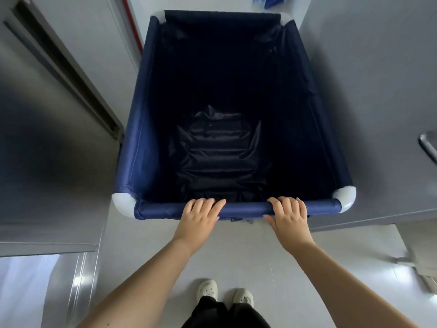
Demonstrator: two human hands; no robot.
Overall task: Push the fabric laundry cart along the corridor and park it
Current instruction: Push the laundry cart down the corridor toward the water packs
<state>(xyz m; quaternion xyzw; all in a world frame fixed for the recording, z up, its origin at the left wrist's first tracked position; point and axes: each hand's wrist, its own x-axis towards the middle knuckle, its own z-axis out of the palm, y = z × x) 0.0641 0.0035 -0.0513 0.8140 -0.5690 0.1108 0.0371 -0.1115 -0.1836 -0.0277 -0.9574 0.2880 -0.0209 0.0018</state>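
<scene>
A navy fabric laundry cart point(142, 129) with white plastic corner pieces fills the middle of the head view. It is deep and holds nothing but its creased dark lining. My left hand point(199, 215) grips the near rim bar left of centre, fingers curled over the top. My right hand point(287, 215) grips the same bar right of centre, thumb under it. Both arms reach straight forward from the bottom of the view.
A grey wall with a metal door frame point(71, 74) runs close along the cart's left side. A grey wall point(378, 91) flanks the right, with a metal handle point(429, 145) at the right edge. Pale floor point(236, 252) lies under my feet. Something blue point(269, 1) sits far ahead.
</scene>
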